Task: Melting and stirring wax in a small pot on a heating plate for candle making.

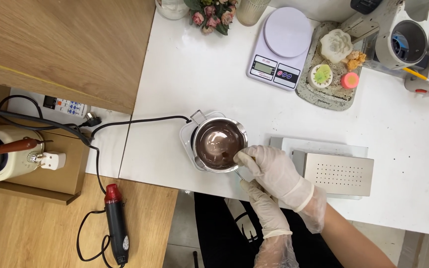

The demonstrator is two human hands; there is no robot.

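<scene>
Pot: small steel pot of brown melt on white counter, atop a small heater.
Right hand: grip closed on a thin stirrer at pot's rim.
Left hand: below it; cannot tell its grip.
Advice: stir slowly, steady the pot.

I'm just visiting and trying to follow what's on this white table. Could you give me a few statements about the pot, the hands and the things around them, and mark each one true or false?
1. The metal pot holds a brown liquid. True.
2. Both hands are bare. False: the right hand and the left hand wear thin pale gloves.
3. The kitchen scale has a bowl standing on it. False: its round plate carries nothing.
4. The right hand is at the pot's rim, on the side nearest the person. True.
5. The red and black heat gun lies on the white table. False: it lies on the lower wooden surface to the left.
</scene>
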